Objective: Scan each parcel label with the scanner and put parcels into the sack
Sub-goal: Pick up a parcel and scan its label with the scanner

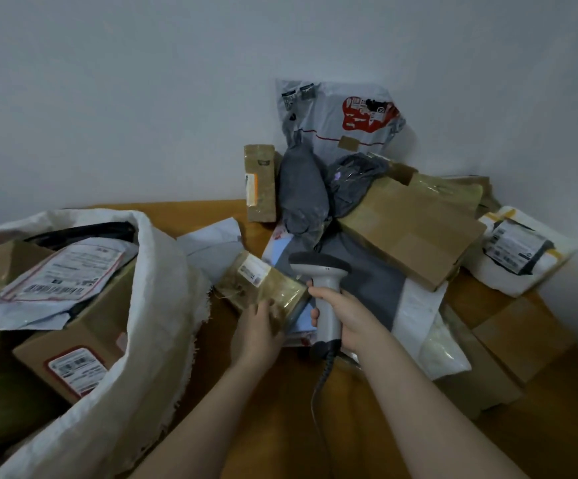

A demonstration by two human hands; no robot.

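My left hand [258, 331] grips the near end of a small taped brown parcel [263, 288], whose white label [255, 269] faces up. My right hand [344, 319] holds the grey handle of a corded scanner [322, 281]; its dark head sits just right of the parcel, above a grey mailer. At the left stands an open white woven sack [156, 305] holding several boxes and mailers.
A pile of parcels fills the wooden table [270, 392] at the back right: a flat cardboard box [415, 233], grey bags [301, 195], a white printed mailer [339, 115] against the wall, a white wrapped parcel [522, 254], brown boxes [518, 344] at the right edge.
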